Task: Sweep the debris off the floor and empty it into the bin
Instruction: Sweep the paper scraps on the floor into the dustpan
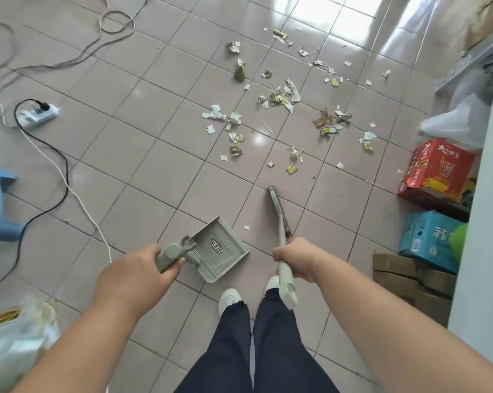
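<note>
You're at the very start: left grip [137, 268] clamped on the empty dustpan [218, 249] handle, right grip [293, 258] clamped on the broom [279, 214], debris [282, 97] all unswept on the floor [143, 154] ahead, bin not visible.

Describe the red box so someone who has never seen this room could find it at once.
Look to the right edge of the tiled floor, where cartons line up along a pale wall. The red box stands just past the scattered debris, below a white plastic bag and above a blue carton. It is the only red one, printed with large yellow and white lettering.
</note>
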`<state>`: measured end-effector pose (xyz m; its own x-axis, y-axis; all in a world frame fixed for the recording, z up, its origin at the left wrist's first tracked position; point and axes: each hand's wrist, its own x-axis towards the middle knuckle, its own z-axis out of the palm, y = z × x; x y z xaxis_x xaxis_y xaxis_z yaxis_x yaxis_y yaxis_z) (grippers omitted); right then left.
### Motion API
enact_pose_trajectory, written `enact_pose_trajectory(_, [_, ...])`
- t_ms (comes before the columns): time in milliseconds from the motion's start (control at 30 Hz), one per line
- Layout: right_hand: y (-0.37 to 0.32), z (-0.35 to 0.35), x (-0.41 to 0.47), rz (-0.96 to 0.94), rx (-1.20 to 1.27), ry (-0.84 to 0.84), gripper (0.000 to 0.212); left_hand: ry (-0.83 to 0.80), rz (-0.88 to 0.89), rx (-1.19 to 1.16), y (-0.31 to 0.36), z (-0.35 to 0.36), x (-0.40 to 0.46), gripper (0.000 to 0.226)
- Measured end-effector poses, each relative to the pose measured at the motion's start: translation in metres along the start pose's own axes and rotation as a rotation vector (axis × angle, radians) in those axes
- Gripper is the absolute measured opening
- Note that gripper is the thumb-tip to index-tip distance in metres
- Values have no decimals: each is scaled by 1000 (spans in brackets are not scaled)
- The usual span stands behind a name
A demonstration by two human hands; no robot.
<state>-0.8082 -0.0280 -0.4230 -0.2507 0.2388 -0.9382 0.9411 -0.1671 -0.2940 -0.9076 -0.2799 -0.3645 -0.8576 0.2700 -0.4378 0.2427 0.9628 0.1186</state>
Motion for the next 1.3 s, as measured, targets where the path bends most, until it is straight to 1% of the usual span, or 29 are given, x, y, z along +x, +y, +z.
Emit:
enact_pose_trajectory(33, [5, 8, 1, 2, -47, -4, 4, -11, -9, 10, -1, 2, 0, 42])
enact_pose_trajectory(100, [16, 22, 0, 11, -170, -14, 11, -46, -25, 9, -4, 5, -1, 41])
enact_pose_trajectory(200, [29, 40, -7, 21, -327, -48, 16, -74, -29, 22, -5, 8, -3, 41])
enact_pose_trajectory(333, [32, 48, -22, 38, -446, -103, 33, -91, -25, 26, -7, 9, -4, 40])
enact_pose_trajectory(433, [23, 45, -37, 53, -341, -152, 28, -95, -22, 20, -6, 8, -5, 41])
enact_pose_trajectory(567, [4, 37, -52, 21, -255, -126, 23, -101, -28, 11, -5, 10, -7, 41])
enact_pose_trajectory(767, [2, 38, -46, -37, -340, -42, 36, -103, -28, 5, -7, 14, -12, 42])
enact_pose_trajectory(967, [18, 46, -35, -27, -399, -65, 37, -100, -39, -1, -11, 21, -24, 43])
enact_pose_trajectory(1033, [22, 50, -37, -5, -371, -107, 31, -86, -35, -8, -11, 22, -28, 42])
enact_pose_trajectory(1133, [24, 53, -44, 11, -272, -152, 11, -61, -26, -37, -10, 22, -30, 44])
enact_pose_trajectory(1200, [23, 51, -48, 5, -235, -146, 10, -52, -26, -68, -9, 20, -28, 45])
enact_pose_trajectory(1300, [18, 43, -53, -23, -209, -116, 16, -42, -22, -88, -5, 11, -24, 46])
